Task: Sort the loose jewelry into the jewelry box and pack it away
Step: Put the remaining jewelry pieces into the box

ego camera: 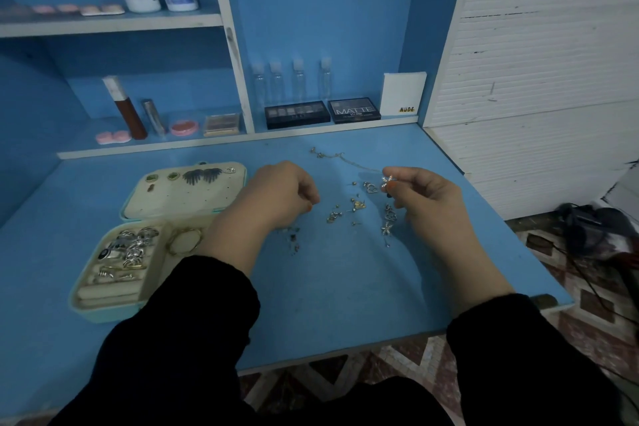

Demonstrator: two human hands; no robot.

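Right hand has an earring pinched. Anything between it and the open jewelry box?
Yes. The left hand and its forearm sit directly between the earring, pinched by the right hand, and the jewelry box on the left. Loose jewelry lies on the table under that path. The box stands open.

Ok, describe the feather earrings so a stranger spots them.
On the left of the blue tabletop lies an open mint jewelry box. The feather earrings sit on the cream pad of its far half, top row. They alone are long and dark among small studs.
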